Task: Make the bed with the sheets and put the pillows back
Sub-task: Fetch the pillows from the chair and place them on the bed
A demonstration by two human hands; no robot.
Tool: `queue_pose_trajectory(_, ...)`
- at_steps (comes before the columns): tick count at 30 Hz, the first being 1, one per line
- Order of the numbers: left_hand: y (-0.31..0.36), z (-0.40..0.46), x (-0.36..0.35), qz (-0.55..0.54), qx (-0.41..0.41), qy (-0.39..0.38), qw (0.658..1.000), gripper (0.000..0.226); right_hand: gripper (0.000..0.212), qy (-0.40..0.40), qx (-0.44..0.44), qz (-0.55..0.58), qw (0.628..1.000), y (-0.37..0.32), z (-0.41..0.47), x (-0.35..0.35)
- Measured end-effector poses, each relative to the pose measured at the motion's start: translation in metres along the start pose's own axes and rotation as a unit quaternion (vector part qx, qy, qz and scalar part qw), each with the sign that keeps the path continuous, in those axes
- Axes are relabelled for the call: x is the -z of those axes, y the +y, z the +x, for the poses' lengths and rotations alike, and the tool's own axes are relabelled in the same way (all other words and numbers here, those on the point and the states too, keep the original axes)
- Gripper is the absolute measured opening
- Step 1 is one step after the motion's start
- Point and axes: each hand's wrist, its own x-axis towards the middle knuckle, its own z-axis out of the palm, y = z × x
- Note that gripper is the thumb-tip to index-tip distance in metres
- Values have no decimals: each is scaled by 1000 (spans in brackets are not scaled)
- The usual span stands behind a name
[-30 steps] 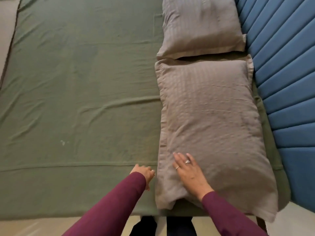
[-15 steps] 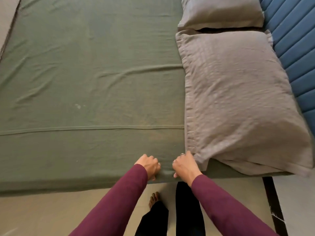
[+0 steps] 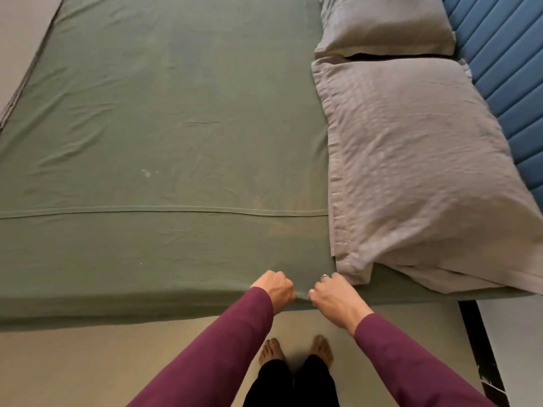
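A green sheet (image 3: 164, 148) covers the bed, with a hem seam running across near my side. Two grey pillows lie at the right by the headboard: the near pillow (image 3: 417, 171) and the far pillow (image 3: 385, 22). My left hand (image 3: 276, 289) and my right hand (image 3: 332, 292) are fists side by side at the bed's near edge, each pinching the green sheet just left of the near pillow's corner. The sheet puckers between them.
A blue padded headboard (image 3: 505, 63) runs along the right. Beige floor (image 3: 88, 365) lies below the bed edge, where my bare feet (image 3: 296, 351) stand. A dark bed frame strip (image 3: 476, 342) shows at lower right.
My right hand left the near pillow and joined the left at the bed edge; both closed on the sheet. My view pulled back, showing floor and feet.
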Motion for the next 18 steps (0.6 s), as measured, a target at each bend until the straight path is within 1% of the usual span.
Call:
queue_pose_trajectory(1,3,0,-1,0,0,-5,1000,33,8,-10,7,6,1000,-3,-4,1)
queue_pose_trajectory(2,5,-1,-2,-1,-3,-9,1000,34,15,-11,-1,-7,1000,-6,-4,-5)
queue_pose_trajectory(3,6,-2,-4,1,-9,-8,1000,34,15,9,-10,-22,1000,-8,-7,-7)
queue_pose_trajectory(4,8,-3,-5,8,-14,-5,1000,34,10,22,-22,-23,999,-11,-11,-7)
queue_pose_trajectory(5,8,-5,-6,20,-16,-2,1000,33,12,42,-44,-2,998,-11,-14,-9)
queue_pose_trajectory(6,8,-6,-6,33,-15,1,999,33,23,56,-41,33,997,-9,-13,-20)
queue_pose_trajectory(7,7,-6,-6,41,-10,5,999,32,32,75,-40,45,995,-4,-13,-27)
queue_pose_trajectory(10,5,-4,-2,60,17,29,998,30,43,105,-104,64,987,20,-26,-44)
queue_pose_trajectory(12,10,4,0,74,21,62,995,26,48,71,-137,56,986,44,-46,-44)
queue_pose_trajectory(13,14,6,3,83,23,70,994,18,48,43,-158,52,985,58,-57,-44)
queue_pose_trajectory(14,19,11,7,87,24,65,994,7,47,49,-188,44,980,72,-69,-45)
queue_pose_trajectory(15,23,17,11,79,29,66,994,8,47,38,-205,32,978,86,-79,-52)
queue_pose_trajectory(16,28,26,11,70,32,67,995,17,45,-4,-194,28,981,95,-89,-56)
queue_pose_trajectory(17,33,35,10,69,36,75,994,21,41,-11,-175,25,984,101,-96,-62)
queue_pose_trajectory(18,37,40,9,72,42,83,993,23,38,-1,-152,24,988,105,-99,-65)
